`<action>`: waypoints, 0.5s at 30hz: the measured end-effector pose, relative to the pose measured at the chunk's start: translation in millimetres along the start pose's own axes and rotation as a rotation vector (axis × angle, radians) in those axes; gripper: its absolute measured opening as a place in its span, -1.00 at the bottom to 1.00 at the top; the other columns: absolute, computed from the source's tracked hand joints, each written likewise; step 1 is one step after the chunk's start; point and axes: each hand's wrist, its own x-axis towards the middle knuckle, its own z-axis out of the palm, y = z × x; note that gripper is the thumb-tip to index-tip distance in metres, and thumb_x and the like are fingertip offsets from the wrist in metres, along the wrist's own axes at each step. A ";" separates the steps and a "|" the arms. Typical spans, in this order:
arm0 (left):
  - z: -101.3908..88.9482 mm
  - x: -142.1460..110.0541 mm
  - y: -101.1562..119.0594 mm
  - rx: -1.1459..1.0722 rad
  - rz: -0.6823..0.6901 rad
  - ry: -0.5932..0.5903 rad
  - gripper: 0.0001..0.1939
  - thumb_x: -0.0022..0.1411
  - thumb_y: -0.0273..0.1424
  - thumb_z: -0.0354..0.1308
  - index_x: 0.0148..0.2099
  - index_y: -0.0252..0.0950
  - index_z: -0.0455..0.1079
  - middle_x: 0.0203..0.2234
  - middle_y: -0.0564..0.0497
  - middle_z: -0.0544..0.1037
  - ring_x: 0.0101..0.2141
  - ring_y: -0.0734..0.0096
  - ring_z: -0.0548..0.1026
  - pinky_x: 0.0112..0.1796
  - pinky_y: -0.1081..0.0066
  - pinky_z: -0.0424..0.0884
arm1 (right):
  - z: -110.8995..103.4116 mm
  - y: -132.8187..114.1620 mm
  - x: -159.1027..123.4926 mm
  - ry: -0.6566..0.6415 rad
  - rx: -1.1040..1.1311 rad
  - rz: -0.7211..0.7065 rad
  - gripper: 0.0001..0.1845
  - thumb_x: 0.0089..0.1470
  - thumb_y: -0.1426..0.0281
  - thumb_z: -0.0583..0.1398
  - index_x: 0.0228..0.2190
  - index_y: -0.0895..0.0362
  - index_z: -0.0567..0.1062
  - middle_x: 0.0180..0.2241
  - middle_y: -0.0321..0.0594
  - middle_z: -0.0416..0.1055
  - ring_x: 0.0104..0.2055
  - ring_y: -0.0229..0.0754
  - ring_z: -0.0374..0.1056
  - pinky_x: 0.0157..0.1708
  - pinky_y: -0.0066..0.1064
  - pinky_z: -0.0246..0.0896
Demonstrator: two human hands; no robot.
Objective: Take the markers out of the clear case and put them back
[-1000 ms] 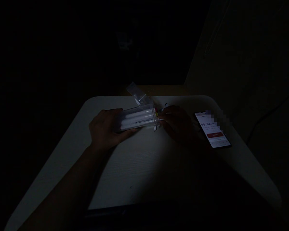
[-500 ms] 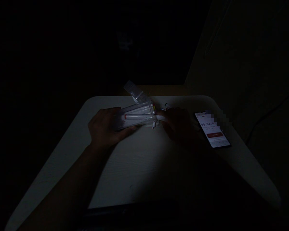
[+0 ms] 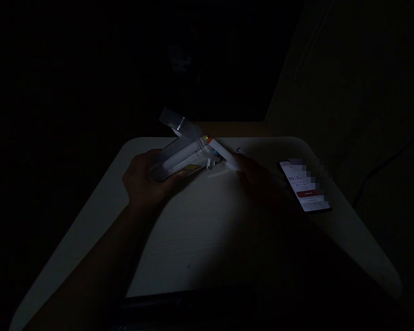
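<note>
My left hand is wrapped round a clear plastic case, tilted up to the right with its flap raised. White pen barrels show dimly through its wall. A white marker with an orange end sits in the fingers of my right hand, its orange end at the mouth of the case. Whether that end is inside or just in front of the mouth, I cannot tell. Deep shadow hides most of my right hand. A small pen tip pokes out on the table behind it.
A phone with a lit timer screen lies to the right on the pale table. A dark object runs along the near edge. A cable hangs by the right wall. The surroundings are very dark.
The case has turned in my left hand and shifted left, with its mouth raised. My right hand now holds the marker at a steeper slant, its orange end showing at the mouth.
</note>
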 end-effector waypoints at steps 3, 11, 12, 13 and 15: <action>0.6 1.6 -1.6 -0.024 -0.046 -0.008 -0.31 -0.12 0.01 0.22 0.00 -0.30 0.31 -0.17 -0.10 0.47 -0.17 0.16 0.45 -0.17 0.25 0.36 | -0.8 0.9 0.2 0.006 -0.046 0.051 -0.54 0.13 0.40 -0.05 0.05 0.26 0.26 -0.01 0.02 0.33 -0.02 -0.05 0.30 -0.04 -0.21 0.25; 1.9 1.5 -2.9 -0.054 -0.039 0.008 -0.32 -0.13 0.02 0.21 -0.01 -0.28 0.32 -0.19 -0.08 0.48 -0.18 0.19 0.45 -0.17 0.27 0.36 | 7.5 -6.4 -1.6 -0.135 -0.235 0.034 -0.52 0.12 0.33 0.00 0.08 0.14 0.26 -0.14 -0.02 0.43 -0.17 -0.01 0.36 -0.19 -0.19 0.27; 2.1 1.5 -2.9 -0.059 -0.034 0.010 -0.32 -0.13 0.03 0.21 -0.02 -0.28 0.32 -0.19 -0.07 0.48 -0.18 0.20 0.45 -0.17 0.27 0.36 | 9.9 -7.6 -1.8 -0.159 -0.248 0.030 -0.52 0.11 0.34 0.02 0.07 0.14 0.27 -0.15 -0.03 0.43 -0.18 -0.01 0.36 -0.20 -0.19 0.26; 2.3 1.5 -2.8 -0.062 -0.029 0.013 -0.32 -0.13 0.05 0.20 -0.02 -0.27 0.32 -0.19 -0.06 0.48 -0.18 0.20 0.45 -0.17 0.27 0.36 | 12.1 -8.4 -2.0 -0.182 -0.255 0.029 -0.54 0.10 0.35 0.02 0.04 0.15 0.29 -0.16 -0.03 0.43 -0.19 -0.01 0.35 -0.19 -0.18 0.25; 2.5 1.7 -2.6 -0.056 -0.027 0.019 -0.30 -0.14 0.07 0.19 -0.02 -0.27 0.33 -0.20 -0.05 0.48 -0.18 0.19 0.45 -0.17 0.26 0.36 | 16.3 -9.1 -2.1 -0.219 -0.249 0.019 -0.60 0.07 0.40 0.04 -0.03 0.18 0.36 -0.18 -0.05 0.43 -0.17 -0.01 0.33 -0.15 -0.19 0.22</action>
